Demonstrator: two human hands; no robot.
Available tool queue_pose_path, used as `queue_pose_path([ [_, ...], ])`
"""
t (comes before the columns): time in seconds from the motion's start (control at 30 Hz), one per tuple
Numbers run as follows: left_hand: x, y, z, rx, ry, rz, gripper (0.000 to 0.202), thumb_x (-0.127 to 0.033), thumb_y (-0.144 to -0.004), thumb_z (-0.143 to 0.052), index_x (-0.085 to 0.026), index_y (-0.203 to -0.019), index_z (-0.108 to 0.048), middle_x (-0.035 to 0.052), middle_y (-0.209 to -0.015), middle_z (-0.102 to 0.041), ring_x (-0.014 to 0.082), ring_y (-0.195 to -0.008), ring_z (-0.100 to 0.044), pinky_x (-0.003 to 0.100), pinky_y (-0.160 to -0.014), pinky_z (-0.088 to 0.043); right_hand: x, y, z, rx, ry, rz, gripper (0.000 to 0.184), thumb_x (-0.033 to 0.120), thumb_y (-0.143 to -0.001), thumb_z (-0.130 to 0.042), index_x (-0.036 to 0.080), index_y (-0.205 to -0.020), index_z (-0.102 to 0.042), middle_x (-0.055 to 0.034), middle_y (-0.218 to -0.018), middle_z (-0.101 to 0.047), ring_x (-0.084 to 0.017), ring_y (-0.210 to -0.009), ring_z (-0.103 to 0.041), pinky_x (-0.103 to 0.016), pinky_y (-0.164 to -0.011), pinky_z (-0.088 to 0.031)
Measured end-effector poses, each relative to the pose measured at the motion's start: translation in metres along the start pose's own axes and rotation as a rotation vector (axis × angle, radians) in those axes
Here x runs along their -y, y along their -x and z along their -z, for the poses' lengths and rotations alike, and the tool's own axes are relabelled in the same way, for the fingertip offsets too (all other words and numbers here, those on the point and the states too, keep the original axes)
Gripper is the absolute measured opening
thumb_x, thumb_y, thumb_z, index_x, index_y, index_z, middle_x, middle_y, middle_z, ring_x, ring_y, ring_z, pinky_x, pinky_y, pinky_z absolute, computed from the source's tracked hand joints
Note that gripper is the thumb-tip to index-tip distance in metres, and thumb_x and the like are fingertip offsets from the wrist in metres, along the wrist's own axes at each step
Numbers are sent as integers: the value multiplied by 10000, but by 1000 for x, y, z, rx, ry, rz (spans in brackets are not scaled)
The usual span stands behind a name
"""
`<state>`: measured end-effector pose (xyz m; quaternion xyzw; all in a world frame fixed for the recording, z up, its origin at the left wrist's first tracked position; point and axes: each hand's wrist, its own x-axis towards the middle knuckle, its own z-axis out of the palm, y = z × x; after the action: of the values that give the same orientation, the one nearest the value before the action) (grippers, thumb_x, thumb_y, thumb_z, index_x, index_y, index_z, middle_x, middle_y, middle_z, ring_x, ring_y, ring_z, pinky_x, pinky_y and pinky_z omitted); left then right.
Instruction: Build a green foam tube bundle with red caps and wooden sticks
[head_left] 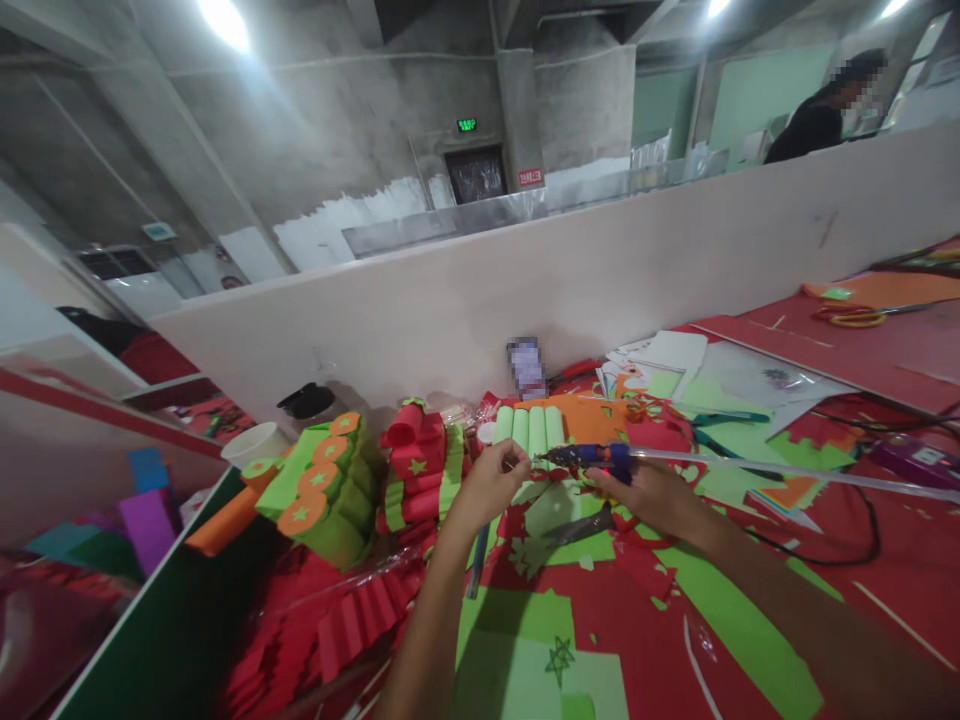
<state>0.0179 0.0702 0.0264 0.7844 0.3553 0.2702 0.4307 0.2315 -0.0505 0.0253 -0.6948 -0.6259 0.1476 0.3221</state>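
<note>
My right hand [651, 492] is closed round a blue glue gun [600, 458] with a long clear glue stick [787, 468] trailing to the right. The gun's nozzle points left at a row of light green paper tubes [529, 428]. My left hand [491, 482] is closed in a pinch at the lower end of those tubes, holding them. Beneath both hands lie red and green paper sheets with cut star shapes [559, 658].
Stacks of green tubes with orange star caps [322, 490] and red tubes [416, 462] sit to the left. A black cable [855, 555], scissors [855, 316] and paper scraps lie right. A low white partition [570, 280] runs behind; a person [821, 115] stands beyond it.
</note>
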Motion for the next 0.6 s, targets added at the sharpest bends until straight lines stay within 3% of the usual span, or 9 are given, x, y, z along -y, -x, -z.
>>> queue_pose_path([
  [0.2,3,-1,0,-5,6,0,110,-258,-751,-506,-160,-735,-552,-28,-631,-530,99,-562,-483,204,-529,-353,-4,1,-4,18,-19,-5,391,579,-825,-482,230,-831,-660,-49,-790,-701,-242,-781,-634,-279,-672,-418],
  [0.37,4,-1,2,-20,16,11,99,-245,-749,-509,-157,-728,-550,-25,-622,-535,98,-557,-480,203,-527,-353,0,1,5,90,-278,36,342,520,-826,-516,212,-868,-659,-24,-741,-675,-201,-684,-600,-272,-609,-425],
  [0.47,4,-1,2,-20,61,40,95,-248,-749,-514,-159,-727,-541,-27,-618,-533,97,-549,-485,204,-525,-360,-2,1,10,116,-451,-18,304,485,-773,-602,189,-832,-640,-2,-617,-620,-153,-524,-527,-257,-504,-395],
  [0.6,4,-1,3,-19,115,49,89,-246,-743,-524,-161,-717,-534,-31,-611,-529,92,-545,-483,200,-528,-366,-8,2,14,212,-576,-52,231,403,-754,-634,180,-714,-589,65,-391,-444,-96,-354,-360,-237,-402,-296],
])
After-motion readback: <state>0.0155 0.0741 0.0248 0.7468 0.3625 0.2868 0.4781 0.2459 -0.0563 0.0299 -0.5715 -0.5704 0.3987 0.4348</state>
